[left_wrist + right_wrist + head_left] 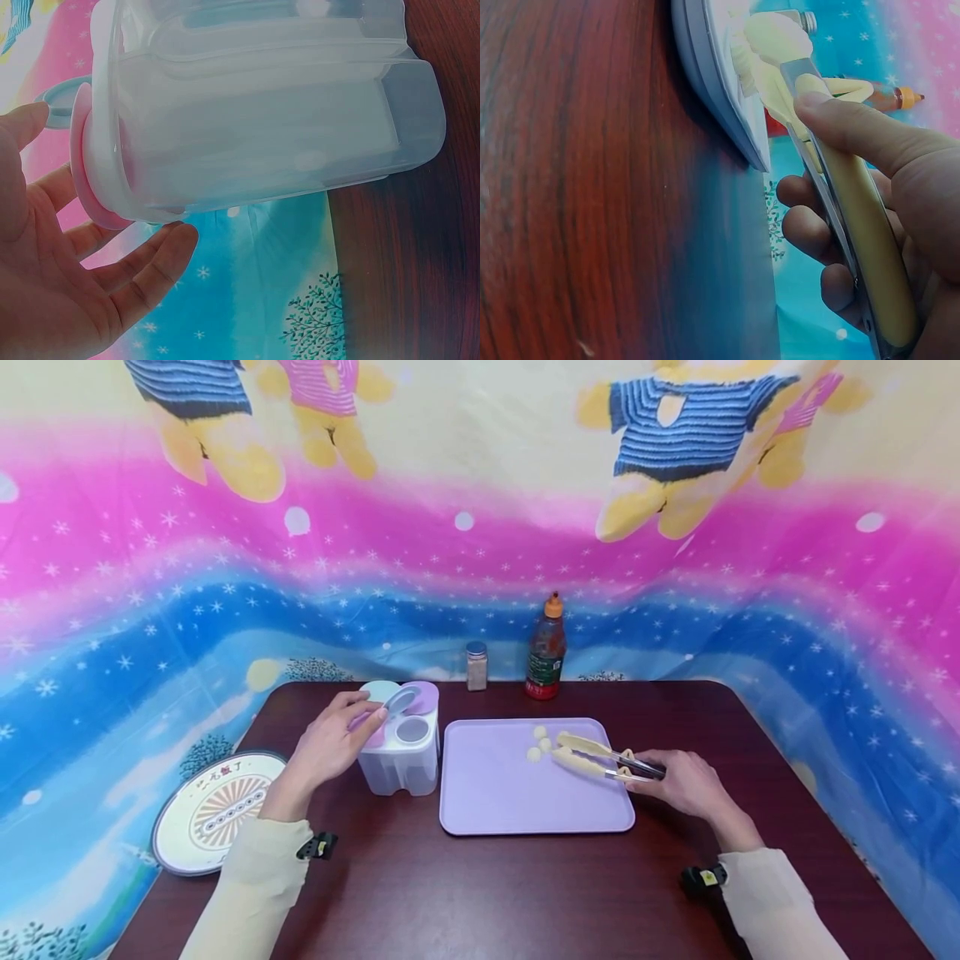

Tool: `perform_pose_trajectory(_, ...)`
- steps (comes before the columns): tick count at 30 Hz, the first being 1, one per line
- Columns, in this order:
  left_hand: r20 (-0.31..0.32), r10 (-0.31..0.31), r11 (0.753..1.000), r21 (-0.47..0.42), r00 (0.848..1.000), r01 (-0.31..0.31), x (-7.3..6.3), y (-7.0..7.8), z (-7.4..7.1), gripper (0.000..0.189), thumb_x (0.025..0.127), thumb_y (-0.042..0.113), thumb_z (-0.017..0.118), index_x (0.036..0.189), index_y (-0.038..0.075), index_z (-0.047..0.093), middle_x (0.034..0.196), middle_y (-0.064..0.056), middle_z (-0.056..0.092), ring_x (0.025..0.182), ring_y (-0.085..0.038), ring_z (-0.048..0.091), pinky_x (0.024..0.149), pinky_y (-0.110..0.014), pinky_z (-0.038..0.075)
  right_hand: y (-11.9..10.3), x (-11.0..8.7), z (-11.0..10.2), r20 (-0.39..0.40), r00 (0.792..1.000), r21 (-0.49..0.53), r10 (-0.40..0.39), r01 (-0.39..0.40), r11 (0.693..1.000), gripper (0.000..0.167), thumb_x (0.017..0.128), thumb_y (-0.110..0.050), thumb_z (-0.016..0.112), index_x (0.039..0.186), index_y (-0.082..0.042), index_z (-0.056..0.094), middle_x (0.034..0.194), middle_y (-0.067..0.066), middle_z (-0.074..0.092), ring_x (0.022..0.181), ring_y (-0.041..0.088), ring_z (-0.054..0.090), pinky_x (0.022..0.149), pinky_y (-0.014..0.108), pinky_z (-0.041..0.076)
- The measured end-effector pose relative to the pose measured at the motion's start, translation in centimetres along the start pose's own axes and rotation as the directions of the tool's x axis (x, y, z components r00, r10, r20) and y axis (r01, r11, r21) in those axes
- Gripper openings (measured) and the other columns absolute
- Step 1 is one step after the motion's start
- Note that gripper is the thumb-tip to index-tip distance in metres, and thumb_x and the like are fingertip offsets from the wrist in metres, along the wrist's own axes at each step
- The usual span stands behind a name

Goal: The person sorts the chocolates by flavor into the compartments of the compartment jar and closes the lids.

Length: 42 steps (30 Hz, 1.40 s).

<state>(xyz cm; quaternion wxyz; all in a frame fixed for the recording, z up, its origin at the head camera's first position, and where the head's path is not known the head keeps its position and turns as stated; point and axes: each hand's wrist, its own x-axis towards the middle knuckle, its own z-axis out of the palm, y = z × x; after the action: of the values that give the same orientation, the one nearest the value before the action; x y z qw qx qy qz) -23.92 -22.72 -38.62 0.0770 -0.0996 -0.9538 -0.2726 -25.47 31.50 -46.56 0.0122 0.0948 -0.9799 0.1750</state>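
Note:
My left hand (333,743) is at a clear container (397,772) with several round lids. Its thumb touches the raised grey-blue lid (66,101) while the other fingers spread beside the pink lid (94,165). Below the raised lid, one round opening (412,729) is uncovered. My right hand (686,783) grips tongs (855,225) with cream tips and dark handles, thumb along one arm. The tips stand apart over a lilac tray (510,802), close to several small pale round pieces (534,754). I cannot tell whether they touch the pieces.
A white patterned plate (187,827) lies at the table's left edge. Behind the tray stand a small blue-capped jar (477,668) and an orange-capped sauce bottle (545,652). A printed curtain (465,568) surrounds the dark wooden table (480,893).

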Motion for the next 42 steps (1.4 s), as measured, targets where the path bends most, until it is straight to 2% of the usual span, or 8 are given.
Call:
perform_pose_trajectory(10, -0.002, 0.002, 1.0, 0.0, 1.0, -0.002, -0.1, 0.0, 0.1, 0.06, 0.103, 0.056, 0.04, 0.134, 0.01, 0.063, 0.152, -0.014, 0.044, 0.138, -0.039, 0.046, 0.111, -0.062, 0.037, 0.1, 0.1, 0.2, 0.007, 1.0, -0.049, -0.003, 0.004, 0.999, 0.064, 0.076, -0.058, 0.08, 0.124, -0.016, 0.072, 0.11, 0.012, 0.073, 0.087, 0.021, 0.06, 0.071, 0.042, 0.047)
perform_pose_trajectory(19, -0.007, 0.002, 1.0, 0.0, 1.0, -0.002, -0.2, 0.0, 0.0, 0.059, 0.103, 0.056, 0.04, 0.134, 0.011, 0.063, 0.152, -0.014, 0.044, 0.138, -0.039, 0.046, 0.111, -0.061, 0.037, 0.2, 0.1, 0.4, 0.001, 1.0, -0.031, 0.006, -0.006, 1.0, 0.062, 0.076, -0.058, 0.08, 0.123, -0.017, 0.073, 0.107, 0.009, 0.074, 0.084, 0.019, 0.059, 0.066, 0.034, 0.042)
perform_pose_trajectory(27, -0.004, 0.001, 1.0, 0.001, 1.0, -0.001, -0.1, 0.0, 0.0, 0.059, 0.103, 0.056, 0.04, 0.134, 0.011, 0.063, 0.152, -0.014, 0.044, 0.139, -0.039, 0.045, 0.111, -0.061, 0.037, -0.1, 0.0, 0.1, 0.002, 1.0, 0.02, 0.025, -0.025, 0.999, 0.066, 0.076, -0.062, 0.078, 0.124, -0.016, 0.072, 0.109, 0.009, 0.074, 0.084, 0.018, 0.058, 0.066, 0.031, 0.039)
perform_pose_trajectory(33, -0.007, 0.003, 1.0, -0.007, 1.0, -0.003, 0.0, 0.0, 0.1, 0.059, 0.103, 0.056, 0.04, 0.134, 0.012, 0.063, 0.153, -0.013, 0.043, 0.139, -0.039, 0.044, 0.111, -0.062, 0.037, -0.7, -0.2, -0.3, -0.007, 1.0, 0.054, 0.03, -0.029, 0.998, 0.064, 0.078, -0.058, 0.078, 0.125, -0.015, 0.071, 0.112, 0.011, 0.074, 0.085, 0.018, 0.059, 0.066, 0.029, 0.04)
perform_pose_trajectory(37, -0.002, 0.005, 1.0, -0.009, 1.0, -0.005, 0.0, 0.0, 0.2, 0.058, 0.103, 0.056, 0.039, 0.134, 0.012, 0.063, 0.155, -0.012, 0.043, 0.141, -0.04, 0.042, 0.112, -0.063, 0.036, -1.4, -0.2, -0.5, -0.014, 1.0, 0.093, 0.024, -0.022, 0.995, 0.06, 0.08, -0.053, 0.079, 0.124, -0.014, 0.072, 0.109, 0.01, 0.074, 0.082, 0.017, 0.057, 0.065, 0.029, 0.04)
perform_pose_trajectory(42, 0.006, 0.009, 1.0, -0.006, 1.0, -0.009, -0.1, 0.0, 0.1, 0.057, 0.103, 0.054, 0.04, 0.135, 0.013, 0.062, 0.156, -0.012, 0.042, 0.143, -0.042, 0.039, 0.112, -0.064, 0.034, -2.5, -0.1, -0.7, -0.042, 0.999, 0.119, 0.007, -0.002, 0.993, 0.061, 0.079, -0.057, 0.078, 0.124, -0.016, 0.072, 0.106, 0.007, 0.075, 0.078, 0.015, 0.056, 0.064, 0.029, 0.04)
